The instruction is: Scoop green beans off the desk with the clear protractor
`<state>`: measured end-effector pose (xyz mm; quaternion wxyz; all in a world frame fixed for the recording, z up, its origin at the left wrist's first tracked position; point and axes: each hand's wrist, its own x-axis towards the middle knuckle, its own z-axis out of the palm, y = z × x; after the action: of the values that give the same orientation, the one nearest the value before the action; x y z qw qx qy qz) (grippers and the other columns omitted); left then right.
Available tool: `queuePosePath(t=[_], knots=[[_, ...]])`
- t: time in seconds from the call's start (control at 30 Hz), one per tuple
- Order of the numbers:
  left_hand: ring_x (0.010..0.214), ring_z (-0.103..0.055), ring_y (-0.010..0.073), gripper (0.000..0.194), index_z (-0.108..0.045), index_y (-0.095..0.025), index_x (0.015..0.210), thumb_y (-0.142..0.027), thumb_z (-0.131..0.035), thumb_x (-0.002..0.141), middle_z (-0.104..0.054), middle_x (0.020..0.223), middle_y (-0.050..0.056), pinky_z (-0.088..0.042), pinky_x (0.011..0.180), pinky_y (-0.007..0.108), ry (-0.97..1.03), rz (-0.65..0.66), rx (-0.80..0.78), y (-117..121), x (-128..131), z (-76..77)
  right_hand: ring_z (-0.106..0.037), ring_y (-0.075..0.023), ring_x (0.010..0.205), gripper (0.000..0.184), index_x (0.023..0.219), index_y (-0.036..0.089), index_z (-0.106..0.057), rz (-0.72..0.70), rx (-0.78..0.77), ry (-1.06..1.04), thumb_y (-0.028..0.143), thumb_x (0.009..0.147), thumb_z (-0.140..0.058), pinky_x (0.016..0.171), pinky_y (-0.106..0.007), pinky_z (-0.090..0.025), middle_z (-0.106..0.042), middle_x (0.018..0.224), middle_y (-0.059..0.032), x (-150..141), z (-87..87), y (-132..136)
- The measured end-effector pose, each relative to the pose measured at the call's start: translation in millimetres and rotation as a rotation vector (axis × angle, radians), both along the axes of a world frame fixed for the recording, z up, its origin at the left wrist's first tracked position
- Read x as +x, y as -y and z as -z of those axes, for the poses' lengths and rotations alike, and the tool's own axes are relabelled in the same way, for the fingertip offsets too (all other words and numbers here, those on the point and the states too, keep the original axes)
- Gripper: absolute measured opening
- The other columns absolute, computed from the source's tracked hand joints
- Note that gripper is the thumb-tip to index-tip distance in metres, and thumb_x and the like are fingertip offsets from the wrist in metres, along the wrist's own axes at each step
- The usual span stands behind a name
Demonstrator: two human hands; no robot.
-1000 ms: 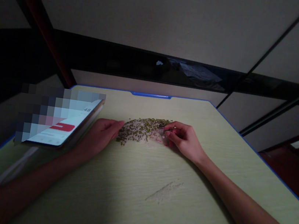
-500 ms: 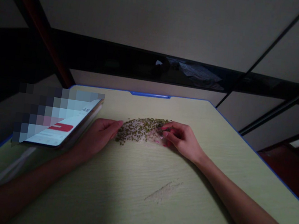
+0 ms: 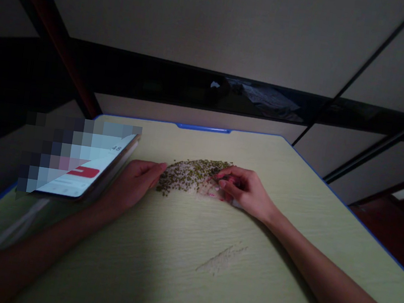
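Observation:
A pale, partly see-through piece covered with small olive-green bits point(image 3: 187, 173) lies on the table between my hands. I cannot tell whether the bits are loose or attached. My left hand point(image 3: 138, 180) is closed, thumb against fingers, at the piece's left edge. At its right end, my right hand point(image 3: 244, 185) has thumb and forefinger bent together in a pinch over a dark and pinkish part. What sits between those fingertips is too small and dim to make out. Pink specks point(image 3: 213, 194) show just left of my right thumb.
A tablet-like device with a lit screen point(image 3: 73, 186) leans at the left, a pale cable point(image 3: 21, 224) near it. The table point(image 3: 170, 267) has a blue rim and a worn, scratched patch point(image 3: 222, 259). Cabinet panels point(image 3: 204, 26) stand behind it.
My right hand has shifted very slightly, its fingertips a little lower and more of the pinkish part showing beside them. My left hand and the piece stay where they were.

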<state>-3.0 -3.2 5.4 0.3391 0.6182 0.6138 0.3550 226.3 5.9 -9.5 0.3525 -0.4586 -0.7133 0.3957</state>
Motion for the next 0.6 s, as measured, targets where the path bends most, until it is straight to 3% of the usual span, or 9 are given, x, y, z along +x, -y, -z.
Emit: queuePosePath(t=[0.4,0.6], knots=[[0.038,-0.029,0.007,0.038,-0.032,-0.021,0.04,-0.035,-0.042,0.074,-0.03,0.037,-0.007,-0.025,0.043,0.024,-0.006,-0.005,-0.001,-0.3,0.2,-0.4,-0.04,-0.0069,0.041,0.017,0.086,0.009,-0.059,0.068,0.04,0.033,0.018,0.074,-0.051,0.04,-0.022,-0.028,-0.05,0.05,0.0027,-2.1,0.0,-1.2],[0.038,-0.029,0.0073,0.038,-0.033,-0.021,0.04,-0.034,-0.042,0.074,-0.03,0.037,-0.007,-0.024,0.043,0.024,-0.005,-0.011,-0.012,0.5,0.9,-2.5,-0.041,-0.0073,0.041,0.019,0.088,0.009,-0.058,0.024,-0.004,-0.009,0.02,0.074,-0.051,0.04,-0.021,-0.029,-0.049,0.049,0.0033,-3.2,-2.0,2.3]])
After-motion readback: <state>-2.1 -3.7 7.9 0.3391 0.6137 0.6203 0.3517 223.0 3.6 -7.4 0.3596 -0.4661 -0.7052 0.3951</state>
